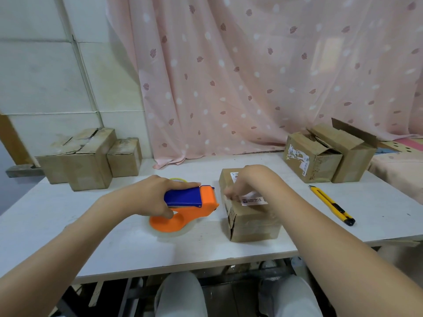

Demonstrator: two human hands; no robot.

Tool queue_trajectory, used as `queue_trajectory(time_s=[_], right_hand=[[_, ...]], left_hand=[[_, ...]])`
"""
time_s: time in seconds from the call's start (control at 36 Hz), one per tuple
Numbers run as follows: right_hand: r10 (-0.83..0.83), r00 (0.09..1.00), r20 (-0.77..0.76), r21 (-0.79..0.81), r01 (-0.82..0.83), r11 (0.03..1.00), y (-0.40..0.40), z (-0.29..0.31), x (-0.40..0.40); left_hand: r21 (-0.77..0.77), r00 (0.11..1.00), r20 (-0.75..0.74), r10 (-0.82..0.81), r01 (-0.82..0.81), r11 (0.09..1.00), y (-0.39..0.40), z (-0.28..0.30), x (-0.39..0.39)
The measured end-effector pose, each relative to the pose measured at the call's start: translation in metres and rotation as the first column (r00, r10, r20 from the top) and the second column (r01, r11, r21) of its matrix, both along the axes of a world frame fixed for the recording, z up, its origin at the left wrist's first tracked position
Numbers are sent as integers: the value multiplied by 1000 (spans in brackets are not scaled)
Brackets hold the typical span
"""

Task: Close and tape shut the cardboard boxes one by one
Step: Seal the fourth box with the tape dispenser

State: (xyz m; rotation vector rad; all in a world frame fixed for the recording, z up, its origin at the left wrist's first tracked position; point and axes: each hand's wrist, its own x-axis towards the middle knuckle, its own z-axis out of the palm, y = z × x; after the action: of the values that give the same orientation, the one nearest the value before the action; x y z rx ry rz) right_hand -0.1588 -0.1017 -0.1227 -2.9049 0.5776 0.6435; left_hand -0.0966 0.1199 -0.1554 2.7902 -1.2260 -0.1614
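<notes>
A: Head view, looking down over a white table. Left hand wrapped around the blue grip of an orange tape dispenser, thumb underneath, fingers curled over the top. Dispenser sitting on the table, nose aimed right, just beside the middle box.

B: And the right hand?

A: Down on top of the closed cardboard box at table centre, fingertips bunched at the left edge of the lid, pinching or pressing a strip of clear tape there. Hard to tell which from this angle. White label on the lid, just beside those fingertips.

B: Other boxes?

A: Two open boxes at the back right, touching each other, flaps up. Closed boxes at the back left against the wall, a small one tucked beside a larger one, clear tape visible across the tops.

B: Anything else on the table?

A: Yellow utility knife lying flat to the right of the middle box, well apart from it, dark end toward the near edge. Pink curtain with a leaf print hanging behind, hem resting on the back of the table. Grey trouser knees showing below the near edge.
</notes>
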Motion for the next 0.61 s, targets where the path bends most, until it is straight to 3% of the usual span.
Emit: queue_trajectory(time_s=[0.08, 0.19, 0.31, 0.39, 0.5, 0.61], right_hand=[[-74, 997, -21, 52, 75, 996, -10, 3, 0], [-119, 989, 86, 121, 108, 987, -24, 6, -10], [-213, 973, 89, 280, 181, 943, -34, 8, -17], [-280, 958, 58, 467, 222, 856, -47, 5, -21], [-344, 938, 47, 593, 251, 765, -73, -6, -24], [-400, 916, 27, 767, 238, 596, -90, -22, -35]], left_hand=[[-10, 1000, -19, 3, -4, 1000, 1, -1, 1], [-61, 999, -48, 3, -6, 998, 2, -2, -2], [-101, 997, -74, 0, -7, 995, 2, -5, -3], [-115, 997, -72, -2, -6, 993, 5, -7, -2], [-130, 998, -64, -23, 14, 991, 7, -9, -3], [-152, 996, -50, -69, 60, 987, 1, -12, -5]])
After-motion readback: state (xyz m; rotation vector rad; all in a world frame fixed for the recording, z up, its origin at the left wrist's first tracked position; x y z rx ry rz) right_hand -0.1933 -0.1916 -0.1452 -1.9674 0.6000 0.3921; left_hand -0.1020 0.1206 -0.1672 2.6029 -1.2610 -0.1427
